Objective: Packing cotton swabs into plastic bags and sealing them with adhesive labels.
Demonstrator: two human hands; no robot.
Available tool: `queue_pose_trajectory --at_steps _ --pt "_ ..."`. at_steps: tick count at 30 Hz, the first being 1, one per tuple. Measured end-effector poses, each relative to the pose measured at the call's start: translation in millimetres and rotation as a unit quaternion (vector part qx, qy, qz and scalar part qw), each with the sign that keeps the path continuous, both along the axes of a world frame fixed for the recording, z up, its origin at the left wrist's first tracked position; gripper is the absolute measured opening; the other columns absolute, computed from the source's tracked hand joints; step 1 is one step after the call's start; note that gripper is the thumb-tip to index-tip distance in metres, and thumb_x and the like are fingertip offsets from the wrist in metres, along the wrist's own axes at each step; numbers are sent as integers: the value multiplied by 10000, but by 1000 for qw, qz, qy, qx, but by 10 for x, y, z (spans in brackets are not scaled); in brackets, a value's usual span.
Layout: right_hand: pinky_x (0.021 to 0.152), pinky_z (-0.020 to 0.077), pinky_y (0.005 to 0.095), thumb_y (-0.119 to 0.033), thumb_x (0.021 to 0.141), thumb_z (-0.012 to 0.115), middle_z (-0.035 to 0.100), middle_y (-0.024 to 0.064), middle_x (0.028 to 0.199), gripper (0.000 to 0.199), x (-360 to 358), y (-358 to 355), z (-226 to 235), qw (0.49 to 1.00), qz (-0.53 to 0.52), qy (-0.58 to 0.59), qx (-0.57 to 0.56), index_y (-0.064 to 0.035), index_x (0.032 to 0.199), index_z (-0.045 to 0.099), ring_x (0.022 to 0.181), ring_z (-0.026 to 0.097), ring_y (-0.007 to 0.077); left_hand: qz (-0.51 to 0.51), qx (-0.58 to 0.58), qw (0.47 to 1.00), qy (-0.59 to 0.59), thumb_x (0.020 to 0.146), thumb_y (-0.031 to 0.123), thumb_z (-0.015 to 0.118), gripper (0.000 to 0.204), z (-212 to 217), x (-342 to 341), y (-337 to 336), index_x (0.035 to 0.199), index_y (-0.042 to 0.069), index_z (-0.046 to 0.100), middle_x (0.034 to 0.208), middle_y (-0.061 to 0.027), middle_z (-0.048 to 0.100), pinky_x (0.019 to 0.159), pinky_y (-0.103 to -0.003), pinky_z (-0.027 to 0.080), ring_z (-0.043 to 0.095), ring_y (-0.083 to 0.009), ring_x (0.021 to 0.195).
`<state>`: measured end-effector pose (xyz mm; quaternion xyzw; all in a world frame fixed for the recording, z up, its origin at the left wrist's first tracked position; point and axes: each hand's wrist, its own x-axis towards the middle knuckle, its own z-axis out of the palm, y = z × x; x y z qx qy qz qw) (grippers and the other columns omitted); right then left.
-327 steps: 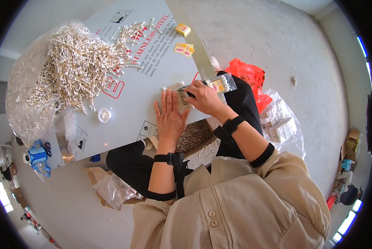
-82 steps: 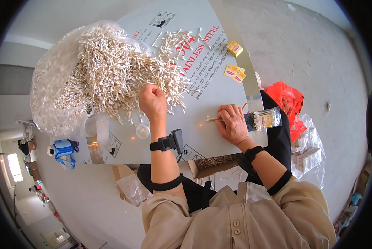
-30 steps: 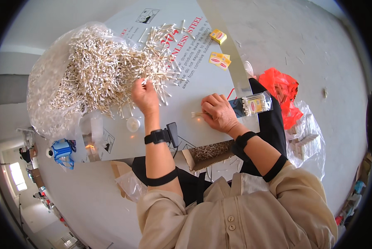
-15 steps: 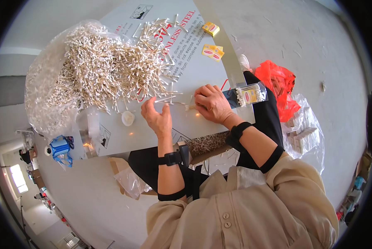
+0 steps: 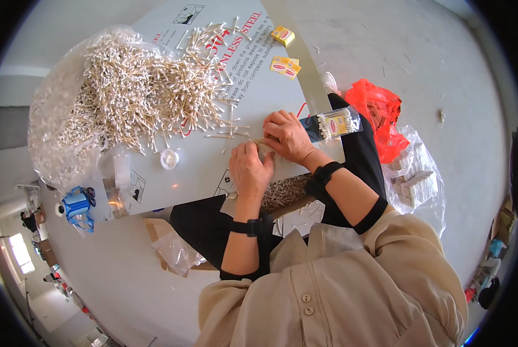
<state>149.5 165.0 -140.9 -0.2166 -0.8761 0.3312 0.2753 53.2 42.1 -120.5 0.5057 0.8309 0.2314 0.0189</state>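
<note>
My right hand is closed around a few cotton swabs, whose sticks show at its fingertips. Close beside it, my left hand has its fingers bent in at the near side of those swabs; the tips are partly hidden, and I cannot make out what they hold. Beyond both hands spreads a large heap of cotton swabs, spilling out of a clear plastic bag. A few loose swabs lie just past my left hand. Right of my right hand is a clear pouch of swabs with a yellow label.
The film-covered metal table holds a small white tub, yellow cards and a yellow stack. A blue strapped object is at the left corner. Swabs fill a box below the edge. A red bag and a clear bag of packs lie right.
My left hand has moved right, away from the loose swabs, to meet my right hand. Its spread fingers have bent inward. The whole view has shifted slightly.
</note>
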Motion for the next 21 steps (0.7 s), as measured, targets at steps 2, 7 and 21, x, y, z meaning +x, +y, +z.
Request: queue_pose_trajectory --at_steps 2,7,21 --pt "830 400 379 -111 711 719 585 26 966 151 -10 -4 -1 1000 0 4 -5 -94 772 582 954 542 246 18 11 1000 23 714 131 687 189 -49 56 11 813 62 543 833 -92 577 715 -444 463 573 -310 838" --pt "832 420 378 -87 685 713 580 27 954 159 10 -65 -50 999 -24 35 19 -99 802 607 941 545 252 54 -7 998 42 724 72 649 147 -108 -2 -15 805 49 528 825 -116 566 708 -456 459 565 -324 833" --pt "900 450 396 -95 657 736 595 72 1029 262 159 -124 -34 996 -33 55 -56 -65 904 655 1009 564 293 11 66 998 -6 719 -5 671 288 47 -430 -144 990 50 591 974 -126 557 838 -432 467 543 -322 963"
